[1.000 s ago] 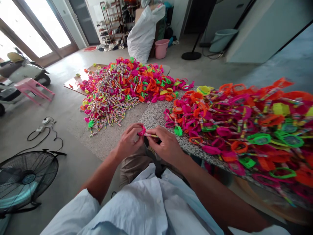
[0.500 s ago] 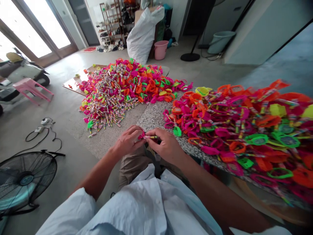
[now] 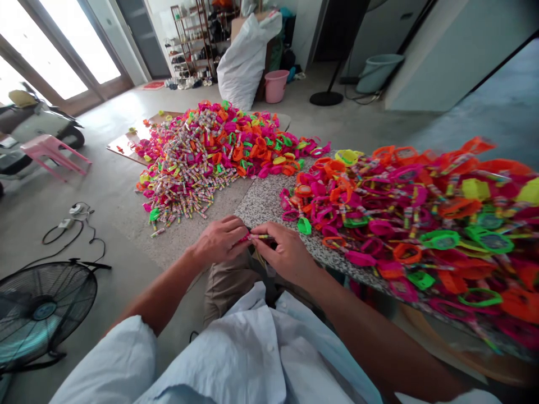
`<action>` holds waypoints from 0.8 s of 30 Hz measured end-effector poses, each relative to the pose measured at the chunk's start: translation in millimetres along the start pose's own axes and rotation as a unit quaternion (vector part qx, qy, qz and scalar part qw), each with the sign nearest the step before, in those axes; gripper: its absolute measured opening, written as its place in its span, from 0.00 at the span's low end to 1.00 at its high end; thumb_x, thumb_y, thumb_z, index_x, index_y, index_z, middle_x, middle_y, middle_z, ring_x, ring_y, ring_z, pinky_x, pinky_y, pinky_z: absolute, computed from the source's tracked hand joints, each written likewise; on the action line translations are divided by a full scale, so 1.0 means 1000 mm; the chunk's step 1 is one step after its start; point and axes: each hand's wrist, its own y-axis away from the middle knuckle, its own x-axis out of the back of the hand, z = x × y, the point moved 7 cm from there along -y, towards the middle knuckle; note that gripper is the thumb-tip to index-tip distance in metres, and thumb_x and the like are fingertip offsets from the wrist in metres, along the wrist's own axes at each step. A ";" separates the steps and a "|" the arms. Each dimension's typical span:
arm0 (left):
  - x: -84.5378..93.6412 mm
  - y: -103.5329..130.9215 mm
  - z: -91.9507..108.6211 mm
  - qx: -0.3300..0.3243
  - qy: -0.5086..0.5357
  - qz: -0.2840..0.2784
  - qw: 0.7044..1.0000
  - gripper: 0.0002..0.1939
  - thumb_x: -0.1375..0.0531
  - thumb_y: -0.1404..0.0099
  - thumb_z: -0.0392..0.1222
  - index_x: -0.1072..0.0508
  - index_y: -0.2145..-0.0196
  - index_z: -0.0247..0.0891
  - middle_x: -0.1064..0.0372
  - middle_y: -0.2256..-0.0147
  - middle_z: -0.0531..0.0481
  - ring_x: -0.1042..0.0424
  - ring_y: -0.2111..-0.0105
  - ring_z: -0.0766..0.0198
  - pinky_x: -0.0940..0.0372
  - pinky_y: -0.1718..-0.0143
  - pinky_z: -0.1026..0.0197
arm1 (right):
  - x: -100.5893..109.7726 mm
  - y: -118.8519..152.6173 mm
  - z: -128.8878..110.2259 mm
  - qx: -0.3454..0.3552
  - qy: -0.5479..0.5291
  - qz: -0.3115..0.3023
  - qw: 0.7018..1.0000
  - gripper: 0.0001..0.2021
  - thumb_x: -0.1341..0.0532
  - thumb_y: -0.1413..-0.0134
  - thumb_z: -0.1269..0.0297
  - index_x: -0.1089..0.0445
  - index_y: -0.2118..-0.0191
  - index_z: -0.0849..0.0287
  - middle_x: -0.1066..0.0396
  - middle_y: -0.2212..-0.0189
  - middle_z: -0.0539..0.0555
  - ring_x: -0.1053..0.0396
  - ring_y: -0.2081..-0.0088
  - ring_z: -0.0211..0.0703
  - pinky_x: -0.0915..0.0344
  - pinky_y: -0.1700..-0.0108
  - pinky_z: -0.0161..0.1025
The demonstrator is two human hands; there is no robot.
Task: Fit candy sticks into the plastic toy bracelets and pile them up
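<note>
My left hand (image 3: 223,240) is closed on a small pink piece (image 3: 244,238), mostly covered by its fingers. Facing it, my right hand (image 3: 286,249) pinches a thin candy tube (image 3: 261,237) with a patterned wrapper. The fingertips of both hands nearly meet, and the tube's end lies against the pink piece; whether they are joined cannot be made out. Both hands are above my lap, at the near edge of a speckled stone table (image 3: 256,205).
A heap of wrapped tubes and bright toy watches (image 3: 202,151) spreads ahead. Another pile of pink, orange and green watches (image 3: 404,224) covers the table at right. A black fan (image 3: 44,308) stands at lower left, a pink stool (image 3: 53,150) behind it.
My left hand has rolled slightly over the pink piece, which shows less now. My right hand holds nearly the same place.
</note>
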 end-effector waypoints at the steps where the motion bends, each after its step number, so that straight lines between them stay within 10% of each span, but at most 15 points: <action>1: 0.000 0.000 0.000 -0.004 0.001 -0.001 1.000 0.13 0.43 0.24 0.47 0.25 0.65 0.42 0.26 0.66 0.43 0.25 0.63 0.57 0.28 0.57 0.54 | 0.000 0.001 0.001 -0.002 -0.006 0.004 1.000 0.05 0.36 0.35 0.66 0.24 0.56 0.55 0.19 0.60 0.54 0.22 0.58 0.47 0.28 0.54 0.42; 11: -0.003 0.003 0.001 0.013 -0.041 0.079 0.996 0.13 0.40 0.24 0.45 0.27 0.46 0.39 0.25 0.55 0.40 0.23 0.56 0.57 0.27 0.54 0.57 | 0.009 -0.003 0.005 0.006 -0.016 0.000 1.000 0.05 0.36 0.33 0.63 0.23 0.56 0.56 0.20 0.61 0.53 0.22 0.59 0.44 0.27 0.56 0.39; 24: -0.015 0.000 0.007 -0.033 -0.084 0.063 0.994 0.07 0.42 0.24 0.41 0.25 0.58 0.38 0.23 0.62 0.44 0.25 0.65 0.60 0.28 0.63 0.58 | 0.003 0.006 0.020 -0.042 -0.038 0.021 0.998 0.06 0.36 0.32 0.63 0.24 0.55 0.57 0.20 0.61 0.54 0.22 0.59 0.44 0.27 0.56 0.40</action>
